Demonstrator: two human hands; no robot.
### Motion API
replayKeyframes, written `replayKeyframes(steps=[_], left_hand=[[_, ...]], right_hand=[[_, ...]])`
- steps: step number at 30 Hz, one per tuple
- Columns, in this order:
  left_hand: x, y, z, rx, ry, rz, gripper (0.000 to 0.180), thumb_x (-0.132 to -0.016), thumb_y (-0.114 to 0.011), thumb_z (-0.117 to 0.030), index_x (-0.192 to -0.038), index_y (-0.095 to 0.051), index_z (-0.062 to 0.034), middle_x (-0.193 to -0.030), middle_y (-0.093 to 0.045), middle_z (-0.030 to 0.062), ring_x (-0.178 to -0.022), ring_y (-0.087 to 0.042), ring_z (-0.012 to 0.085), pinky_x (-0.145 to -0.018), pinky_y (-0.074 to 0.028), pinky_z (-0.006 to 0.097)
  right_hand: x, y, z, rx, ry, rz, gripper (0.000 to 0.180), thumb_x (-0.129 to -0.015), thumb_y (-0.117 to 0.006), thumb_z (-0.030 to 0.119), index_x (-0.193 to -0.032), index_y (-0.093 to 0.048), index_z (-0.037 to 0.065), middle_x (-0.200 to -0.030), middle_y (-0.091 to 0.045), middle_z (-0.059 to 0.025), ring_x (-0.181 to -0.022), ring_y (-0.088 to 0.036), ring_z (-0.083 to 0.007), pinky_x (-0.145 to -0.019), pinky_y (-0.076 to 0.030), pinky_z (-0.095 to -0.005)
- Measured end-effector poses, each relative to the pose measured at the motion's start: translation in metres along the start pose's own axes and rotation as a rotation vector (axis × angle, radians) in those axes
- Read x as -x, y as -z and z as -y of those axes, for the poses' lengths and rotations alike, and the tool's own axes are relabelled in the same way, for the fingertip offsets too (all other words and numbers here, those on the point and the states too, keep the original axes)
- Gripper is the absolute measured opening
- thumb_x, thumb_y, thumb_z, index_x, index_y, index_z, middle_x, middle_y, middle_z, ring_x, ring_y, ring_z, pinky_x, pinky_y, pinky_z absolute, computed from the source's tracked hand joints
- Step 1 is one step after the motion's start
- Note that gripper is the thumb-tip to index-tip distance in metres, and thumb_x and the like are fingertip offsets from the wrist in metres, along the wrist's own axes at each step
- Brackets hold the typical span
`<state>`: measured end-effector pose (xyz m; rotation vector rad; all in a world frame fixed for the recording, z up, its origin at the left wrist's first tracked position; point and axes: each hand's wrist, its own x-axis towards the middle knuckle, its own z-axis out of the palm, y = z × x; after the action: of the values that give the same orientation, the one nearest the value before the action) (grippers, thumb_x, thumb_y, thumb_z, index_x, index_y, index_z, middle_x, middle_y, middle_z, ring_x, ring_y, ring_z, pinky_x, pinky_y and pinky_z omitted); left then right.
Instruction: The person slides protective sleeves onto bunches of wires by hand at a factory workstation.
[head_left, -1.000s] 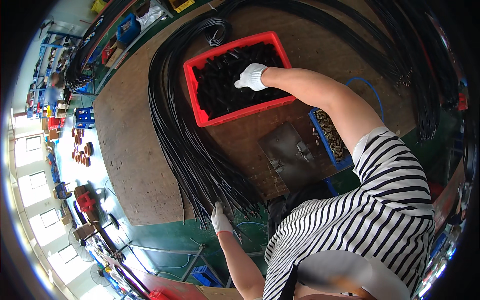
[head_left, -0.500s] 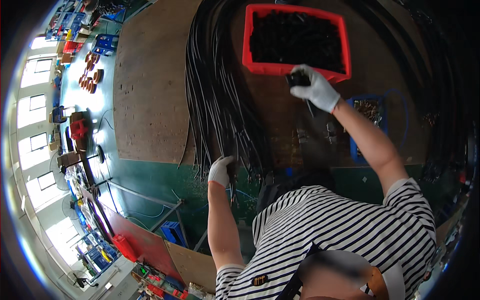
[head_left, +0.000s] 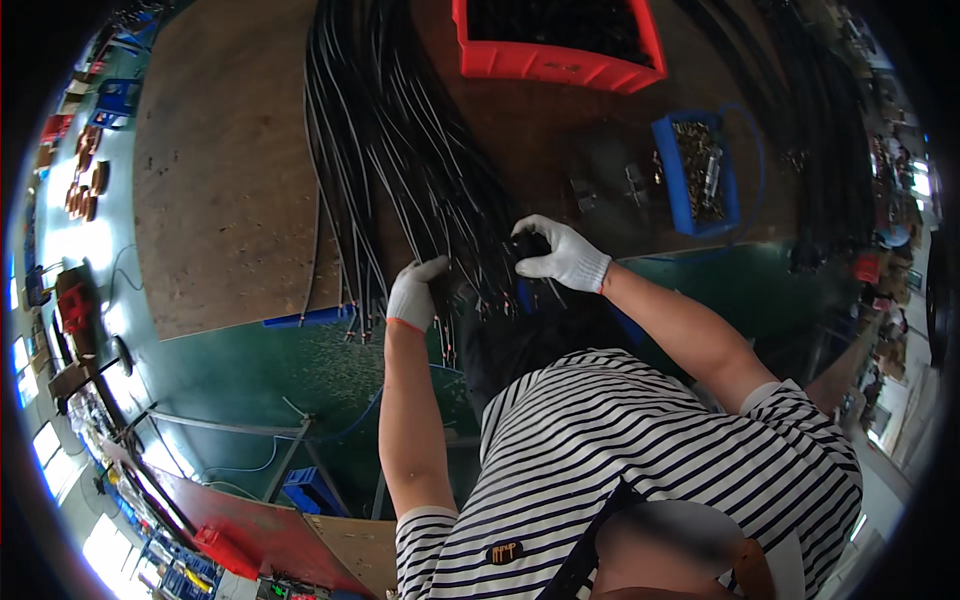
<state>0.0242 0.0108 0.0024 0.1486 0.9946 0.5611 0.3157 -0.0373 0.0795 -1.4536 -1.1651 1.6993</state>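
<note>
A thick bundle of black cables (head_left: 390, 150) runs down the table, their stripped ends hanging over its near edge. My left hand (head_left: 411, 295), in a white glove, is closed round black cable near those ends; how many strands it grips is hidden. To its right, my right hand (head_left: 565, 256), also gloved, is closed on a small black part (head_left: 530, 243) beside the bundle's right edge. Fingers cover much of that part, so its exact kind does not show. Beyond it, a red bin (head_left: 560, 62) holds a heap of small black pieces.
A blue tray (head_left: 734, 205) of small brass-coloured pieces and a silver tool lies on the brown table (head_left: 225, 200), at the right. More black cables (head_left: 820, 150) lie along the far right. Below the near edge are a metal frame (head_left: 290, 460) and a blue crate (head_left: 312, 490).
My right hand has come from the red bin's near edge toward the cable ends, carrying the black part. My left hand stays at the bundle. The whole view has shifted.
</note>
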Motion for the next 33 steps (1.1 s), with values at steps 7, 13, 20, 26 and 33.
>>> replayKeyframes(steps=[7, 13, 20, 26, 33], left_hand=[[-0.001, -0.018, 0.015, -0.044, -0.051, -0.108, 0.023, -0.099, -0.068, -0.007, -0.121, -0.070, 0.0020, -0.105, -0.078, 0.0120, -0.089, -0.077, 0.0249, -0.079, -0.064, 0.038], [0.006, -0.016, 0.009, -0.237, -0.088, -0.178, 0.025, -0.097, -0.072, -0.007, -0.119, -0.070, 0.0031, -0.100, -0.078, 0.0109, -0.083, -0.076, 0.0239, -0.072, -0.064, 0.039], [0.014, 0.001, 0.004, -0.216, -0.047, -0.048, 0.021, -0.095, -0.071, -0.009, -0.112, -0.072, 0.0030, -0.096, -0.077, 0.0107, -0.076, -0.075, 0.0215, -0.068, -0.062, 0.034], [0.021, -0.021, -0.006, -0.266, -0.055, -0.147, 0.019, -0.094, -0.075, -0.010, -0.111, -0.071, -0.0025, -0.094, -0.076, 0.0077, -0.072, -0.072, 0.0185, -0.056, -0.055, 0.032], [0.012, -0.016, 0.001, -0.259, -0.061, -0.105, 0.012, -0.097, -0.073, -0.012, -0.106, -0.074, -0.0033, -0.090, -0.077, 0.0079, -0.067, -0.072, 0.0176, -0.057, -0.059, 0.031]], right_hand=[[0.021, -0.005, -0.004, -0.052, -0.070, -0.066, 0.049, -0.082, -0.086, 0.006, -0.126, -0.064, 0.007, -0.120, -0.063, -0.0009, -0.119, -0.056, -0.0108, -0.112, -0.043, -0.0302], [0.031, -0.009, -0.016, 0.100, 0.019, -0.090, 0.051, -0.082, -0.088, 0.007, -0.127, -0.064, 0.008, -0.120, -0.063, -0.0001, -0.119, -0.056, -0.0114, -0.112, -0.042, -0.0305], [0.035, -0.029, -0.027, 0.008, -0.002, -0.093, 0.052, -0.084, -0.084, 0.006, -0.130, -0.062, 0.006, -0.121, -0.065, -0.0040, -0.119, -0.059, -0.0125, -0.112, -0.042, -0.0307], [0.045, -0.037, -0.032, -0.108, -0.058, -0.040, 0.049, -0.085, -0.082, 0.001, -0.130, -0.061, 0.005, -0.118, -0.068, -0.0032, -0.112, -0.062, -0.0101, -0.105, -0.050, -0.0293], [0.058, -0.038, -0.035, 0.021, -0.040, -0.046, 0.053, -0.082, -0.084, 0.007, -0.130, -0.062, 0.005, -0.119, -0.068, -0.0029, -0.116, -0.060, -0.0120, -0.111, -0.044, -0.0302]])
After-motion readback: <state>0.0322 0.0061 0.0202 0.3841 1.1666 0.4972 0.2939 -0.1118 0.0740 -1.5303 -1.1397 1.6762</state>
